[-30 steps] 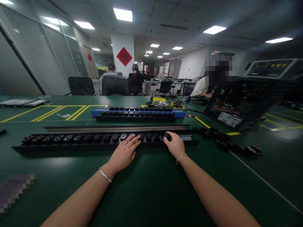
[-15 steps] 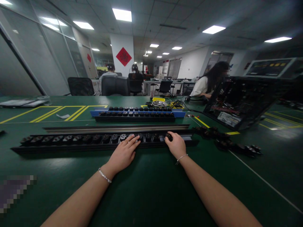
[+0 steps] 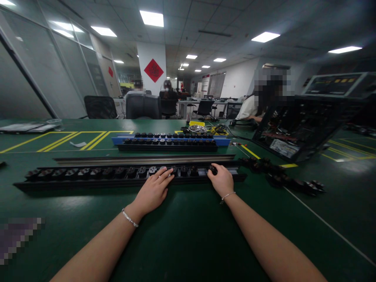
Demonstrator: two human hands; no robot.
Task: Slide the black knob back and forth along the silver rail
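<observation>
Long black socket strip point(image 3: 88, 176) on counter point(image 3: 188, 235) — likely stiff, unwieldy; grip both ends. Left hand point(image 3: 152, 192) flat on its middle; right hand point(image 3: 223, 181) pinching socket point(image 3: 212, 170) near its right end.

Single head-worn view, set above the near edge of the green table point(image 3: 188, 235), facing forward and slightly down across it. The long black socket rail point(image 3: 88, 177) lies crosswise near the camera, at forearm reach. Beyond the rail, the view carries to a second rail on a blue tray point(image 3: 170, 141), then far office desks and ceiling lights.
</observation>
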